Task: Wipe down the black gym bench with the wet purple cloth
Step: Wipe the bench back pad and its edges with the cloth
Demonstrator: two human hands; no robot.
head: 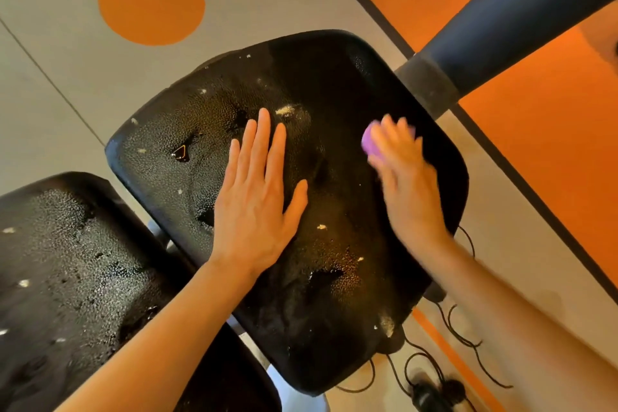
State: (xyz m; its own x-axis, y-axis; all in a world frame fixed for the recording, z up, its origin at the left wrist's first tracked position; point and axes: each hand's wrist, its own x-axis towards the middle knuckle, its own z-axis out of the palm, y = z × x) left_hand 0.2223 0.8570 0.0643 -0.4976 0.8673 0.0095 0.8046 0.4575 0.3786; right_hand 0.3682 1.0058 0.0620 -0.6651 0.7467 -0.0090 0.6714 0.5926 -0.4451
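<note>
Head view: looking down on bench, both hands on it.
Bench: 2 black pads. Main pad (334,84) centre frame, rounded corners, pebbled vinyl w/ dents, wet sheen, pale crumbs/flecks scattered. 2nd pad (67,261) lower left, same texture, separated by a gap.
Cloth (369,144): purple, bunched, on right part of main pad, mostly hidden under right hand.
Right hand (406,177): on cloth, fingers over it, blurred; can't tell if curled round it or flat.
Left hand (257,201): flat on pad centre, palm down, fingers straight and close together, thumb splayed.
Floor (60,53): grey, w/ orange circle (151,1), 2nd circle's edge at top; orange zone (548,150) right, dark border strip.
Post (521,20): dark tapered tube, upper right, w/ collar at base.
Cables (468,341): black, loose loops on floor, lower right.
</note>
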